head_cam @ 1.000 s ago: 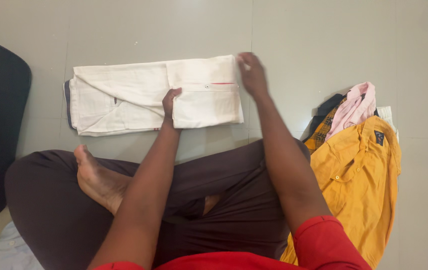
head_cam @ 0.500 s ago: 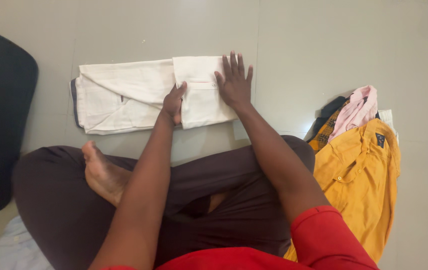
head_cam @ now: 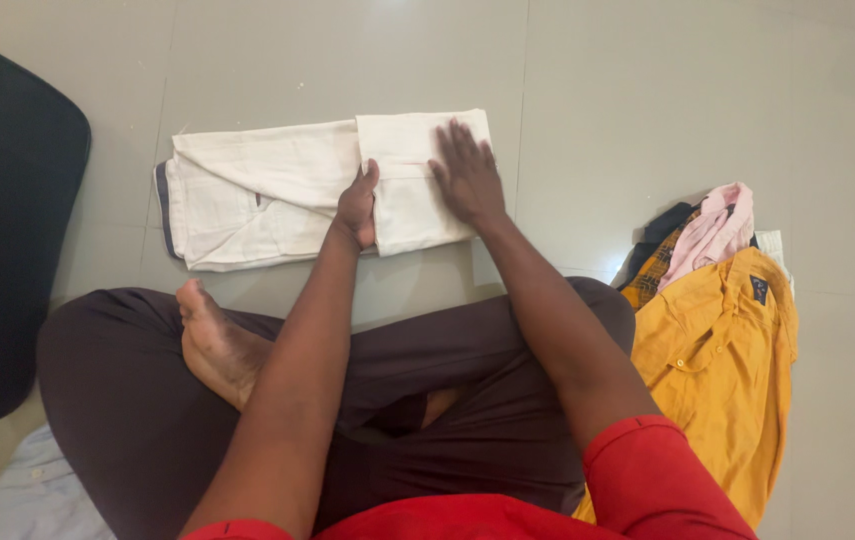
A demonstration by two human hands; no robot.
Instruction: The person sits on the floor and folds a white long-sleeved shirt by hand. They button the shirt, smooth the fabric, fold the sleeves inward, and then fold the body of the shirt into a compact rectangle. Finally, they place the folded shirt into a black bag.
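Cream-white trousers [head_cam: 257,195] lie folded lengthwise on the grey tiled floor in front of me, with the right end folded over to the left. My left hand [head_cam: 358,207] rests edge-on at the left rim of that folded flap, fingers together. My right hand [head_cam: 465,175] lies flat, palm down, on top of the flap [head_cam: 409,190] with the fingers close together. Neither hand grips the cloth. I sit cross-legged in dark brown trousers, a bare foot [head_cam: 215,345] showing.
A heap of clothes lies at the right: a mustard-yellow shirt [head_cam: 722,370], a pink garment [head_cam: 712,232] and a checked piece under them. A black object [head_cam: 2,230] fills the left edge. Pale blue cloth [head_cam: 32,495] shows at the bottom left.
My right hand let go of the flap's far corner and came down flat on it, then drew its fingers together. The left hand stayed at the fold's edge.
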